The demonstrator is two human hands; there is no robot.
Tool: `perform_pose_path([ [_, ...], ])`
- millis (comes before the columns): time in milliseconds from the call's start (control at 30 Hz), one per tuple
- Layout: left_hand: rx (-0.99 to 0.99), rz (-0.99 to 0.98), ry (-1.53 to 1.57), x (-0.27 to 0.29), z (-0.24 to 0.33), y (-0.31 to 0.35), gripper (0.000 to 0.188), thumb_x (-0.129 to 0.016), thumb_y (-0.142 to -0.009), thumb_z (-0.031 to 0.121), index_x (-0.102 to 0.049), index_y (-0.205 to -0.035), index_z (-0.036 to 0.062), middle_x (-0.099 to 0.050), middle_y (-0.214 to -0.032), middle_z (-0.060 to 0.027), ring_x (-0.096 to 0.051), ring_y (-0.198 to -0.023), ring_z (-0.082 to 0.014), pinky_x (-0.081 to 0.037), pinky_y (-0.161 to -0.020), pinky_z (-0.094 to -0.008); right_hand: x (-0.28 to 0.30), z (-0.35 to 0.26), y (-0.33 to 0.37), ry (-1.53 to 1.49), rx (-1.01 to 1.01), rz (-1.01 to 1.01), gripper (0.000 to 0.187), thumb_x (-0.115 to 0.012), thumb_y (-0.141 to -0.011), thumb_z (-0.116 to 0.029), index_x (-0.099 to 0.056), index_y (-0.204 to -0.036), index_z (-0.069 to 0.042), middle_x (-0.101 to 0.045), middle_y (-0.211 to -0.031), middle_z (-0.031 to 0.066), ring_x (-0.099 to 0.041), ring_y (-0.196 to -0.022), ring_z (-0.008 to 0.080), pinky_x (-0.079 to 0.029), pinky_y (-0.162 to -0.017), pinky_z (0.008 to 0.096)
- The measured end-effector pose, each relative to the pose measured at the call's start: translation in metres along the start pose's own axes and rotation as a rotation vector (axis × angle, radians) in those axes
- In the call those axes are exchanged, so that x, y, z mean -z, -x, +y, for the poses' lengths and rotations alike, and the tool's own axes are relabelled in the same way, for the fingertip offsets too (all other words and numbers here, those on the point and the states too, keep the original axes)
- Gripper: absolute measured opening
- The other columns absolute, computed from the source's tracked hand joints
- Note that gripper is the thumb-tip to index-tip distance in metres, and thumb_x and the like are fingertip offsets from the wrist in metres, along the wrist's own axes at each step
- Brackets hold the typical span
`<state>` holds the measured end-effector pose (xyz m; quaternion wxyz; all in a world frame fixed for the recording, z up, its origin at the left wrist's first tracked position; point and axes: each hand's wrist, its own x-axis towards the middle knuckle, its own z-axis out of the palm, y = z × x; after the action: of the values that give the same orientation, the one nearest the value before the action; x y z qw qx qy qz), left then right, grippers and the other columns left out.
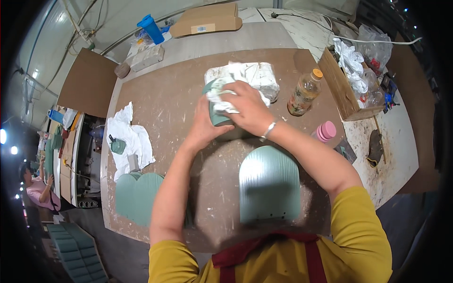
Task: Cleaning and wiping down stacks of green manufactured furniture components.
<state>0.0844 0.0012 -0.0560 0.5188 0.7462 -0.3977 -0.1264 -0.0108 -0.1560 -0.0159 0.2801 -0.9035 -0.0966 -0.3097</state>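
Note:
At the middle of the table my left hand (207, 125) grips a sage-green piece (220, 119) with a curved edge, its fingers round the near left side. My right hand (250, 107) presses a crumpled white cloth (219, 100) against the top of that piece, and the cloth looks smeared by motion. Part of the green piece is hidden by both hands and the cloth. Just behind them lies a white wrapped block (264, 79). Nearer to me, a green arched panel (269, 188) with fine ribs lies flat, small dark holes along its straight edge.
On the left lie more green rounded panels (137, 198) and a white cloth (141, 141) bearing a small green container (117, 145). A bottle with an orange cap (303, 94), a pink bottle (325, 131) and a wooden box (339, 87) stand right. Another person (40, 188) works far left.

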Motion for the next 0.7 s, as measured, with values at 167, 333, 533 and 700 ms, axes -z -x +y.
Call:
perform_pose_path([
  [167,-0.02,0.017,-0.292,-0.002,0.018,0.003,0.105,-0.084,-0.058,0.026,-0.023,-0.139,-0.0015,-0.031,-0.139,-0.0222,-0.032,-0.13,-0.0363,-0.029,-0.108,-0.0409,0.022,0.037,0.055,-0.335,-0.309,0.016,0.03,-0.056,-0.086,-0.014,-0.059,-0.113,-0.004,-0.05,-0.121,0.016,-0.047,-0.115,0.0337,-0.037,-0.099,0.0387],
  [333,-0.036,0.022,-0.263,-0.007,0.001,-0.001,0.104,-0.084,-0.058,0.027,-0.024,-0.139,0.0008,-0.031,-0.139,-0.022,-0.032,-0.13,-0.0361,-0.029,-0.108,-0.0406,0.015,0.015,0.025,-0.118,-0.099,0.029,0.032,-0.055,-0.081,-0.01,-0.061,-0.113,-0.008,-0.054,-0.118,0.0148,-0.048,-0.114,0.0325,-0.037,-0.098,0.0415],
  [533,0.069,-0.057,-0.065,0.001,0.013,-0.004,0.104,-0.083,-0.058,0.028,-0.025,-0.139,-0.0005,-0.032,-0.139,-0.0226,-0.032,-0.131,-0.0353,-0.028,-0.109,-0.0404,-0.009,0.012,-0.012,0.039,0.001,-0.074,0.037,-0.057,-0.074,-0.007,-0.062,-0.111,-0.011,-0.058,-0.111,0.0095,-0.049,-0.111,0.0282,-0.036,-0.094,0.0405],
  [700,0.025,0.078,-0.2,-0.007,0.019,0.006,0.107,-0.084,-0.058,0.027,-0.021,-0.141,-0.0007,-0.029,-0.142,-0.022,-0.031,-0.132,-0.0355,-0.028,-0.109,-0.0399,0.021,0.056,0.03,-0.272,-0.519,0.009,0.038,-0.064,-0.082,-0.014,-0.053,-0.116,-0.001,-0.059,-0.112,0.0154,-0.056,-0.104,0.0272,-0.043,-0.089,0.0351],
])
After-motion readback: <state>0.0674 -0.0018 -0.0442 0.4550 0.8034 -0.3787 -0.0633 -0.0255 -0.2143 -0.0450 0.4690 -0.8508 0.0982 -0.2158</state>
